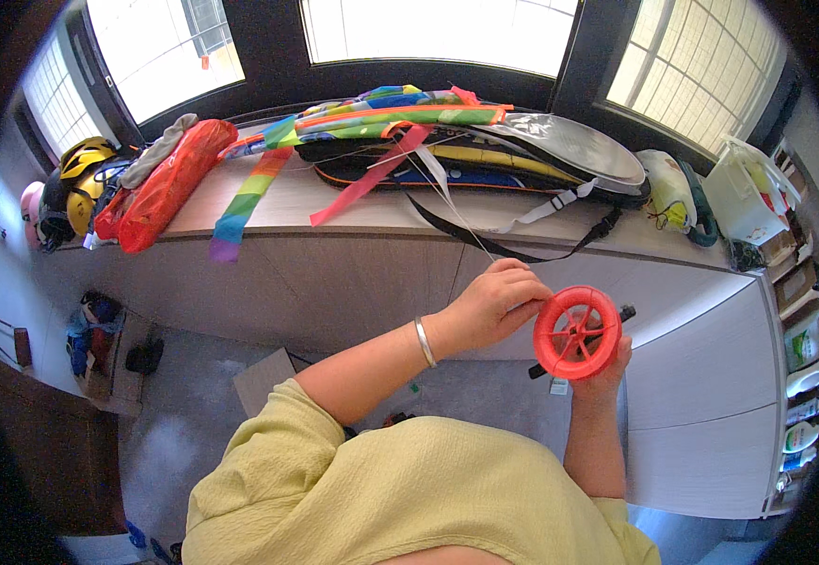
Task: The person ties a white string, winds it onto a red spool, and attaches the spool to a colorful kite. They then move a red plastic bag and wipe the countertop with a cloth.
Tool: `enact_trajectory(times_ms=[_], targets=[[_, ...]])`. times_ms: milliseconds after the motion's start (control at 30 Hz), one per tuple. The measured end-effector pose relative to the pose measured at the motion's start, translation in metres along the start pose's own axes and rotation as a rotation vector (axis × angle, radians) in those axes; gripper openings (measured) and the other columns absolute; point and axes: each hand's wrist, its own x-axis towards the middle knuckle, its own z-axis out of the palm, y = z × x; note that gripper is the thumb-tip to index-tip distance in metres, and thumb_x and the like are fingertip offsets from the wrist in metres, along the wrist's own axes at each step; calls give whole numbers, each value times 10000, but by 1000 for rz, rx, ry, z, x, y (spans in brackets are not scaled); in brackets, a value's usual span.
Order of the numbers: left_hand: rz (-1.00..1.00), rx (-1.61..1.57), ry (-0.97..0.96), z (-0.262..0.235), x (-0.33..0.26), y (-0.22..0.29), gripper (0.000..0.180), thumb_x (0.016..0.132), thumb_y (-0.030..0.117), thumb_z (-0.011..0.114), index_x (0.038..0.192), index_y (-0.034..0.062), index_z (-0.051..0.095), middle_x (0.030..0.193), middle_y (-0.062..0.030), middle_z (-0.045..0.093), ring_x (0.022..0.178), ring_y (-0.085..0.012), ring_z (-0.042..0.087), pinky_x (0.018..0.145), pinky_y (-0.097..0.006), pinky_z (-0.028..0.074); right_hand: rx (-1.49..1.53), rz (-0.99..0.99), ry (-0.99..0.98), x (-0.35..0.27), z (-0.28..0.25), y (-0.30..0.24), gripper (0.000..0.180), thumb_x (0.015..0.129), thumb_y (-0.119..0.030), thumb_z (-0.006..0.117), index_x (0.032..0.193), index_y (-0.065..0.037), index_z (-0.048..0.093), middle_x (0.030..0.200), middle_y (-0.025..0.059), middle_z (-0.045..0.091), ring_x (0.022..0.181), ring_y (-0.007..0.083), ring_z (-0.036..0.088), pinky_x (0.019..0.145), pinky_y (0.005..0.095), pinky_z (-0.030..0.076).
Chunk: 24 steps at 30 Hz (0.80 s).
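A red kite reel point(609, 333) with spokes and black handles is held up by my right hand point(607, 365), which is mostly hidden behind the wheel. Beside its left rim, my left hand point(499, 303) has its fingers pinched together on a thin pale kite line point(471, 232). From there the line runs up to a folded kite point(400, 117), colourful with orange edging. A rainbow tail point(251, 202) and a pink tail point(367, 191) hang from the kite over the cabinet top.
Under the kite lies a long black bag point(485, 174) with straps on the cabinet top point(334, 209). Red bundles point(169, 188) and helmets point(80, 193) sit at left. A white bin point(748, 198) stands at right, near shelves with bottles point(805, 339).
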Motion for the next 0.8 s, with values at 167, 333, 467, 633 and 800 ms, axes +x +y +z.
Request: enact_trajectory(times_ms=[167,333,467,633,800], targets=[[-12,93,2,1,3,6,166,794,56,633,957,79,620,911,-54,634,908,-227,609,1039,-450,320,150,91,-434,16,8,-11,753,863,-456,601,1369,41,347,1196,146,564,1003,210,600,853,361,533],[-3,220,62,3,3,11,191,776,54,632,965,87,624,963,-35,648,985,-205,609,1085,-490,241,117,182,-399,20,12,-11,601,936,-341,514,1353,62,361,1222,140,556,1015,219,597,858,352,529],[-96,251,32,5,-2,17,220,780,85,639,999,88,629,993,-45,648,1012,-214,600,1097,-487,218,9,134,-358,26,6,-16,684,839,-352,654,1333,42,390,1209,116,556,1039,213,586,867,346,520],[-154,239,62,4,4,26,476,742,218,697,1176,73,562,1018,-56,642,1027,-226,595,1104,-478,198,-153,31,-126,39,12,-21,872,572,-303,877,1276,-18,449,1163,88,562,1063,199,566,938,333,476],[-348,95,55,-10,5,28,594,734,280,704,1246,45,515,1092,-99,617,1080,-231,572,1100,-478,198,-517,-196,-286,60,16,-8,976,564,-312,903,1329,-38,362,1256,75,469,1165,195,481,988,331,413]])
